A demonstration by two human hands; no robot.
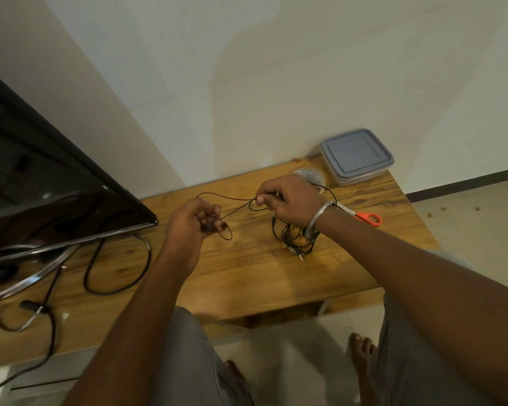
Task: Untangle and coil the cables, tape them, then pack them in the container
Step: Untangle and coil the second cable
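Observation:
A thin black cable [237, 208] stretches between both hands above the wooden table [247, 273]. My left hand [192, 219] has its fingers curled round one end, with a small loop hanging below it. My right hand [288, 197] pinches the cable further along. Under my right wrist lies a tangled bundle of thin black cables [295, 240] with metal plugs. A roll of clear tape [313, 174] sits behind my right hand, partly hidden. The plastic container [356, 155] with a grey-blue lid stands shut at the table's far right corner.
Orange-handled scissors [367, 217] lie to the right of my wrist. A black TV screen [41, 177] on a silver stand fills the table's left, with thick black cords [115, 268] looping in front of it. The table's near edge runs above my knees.

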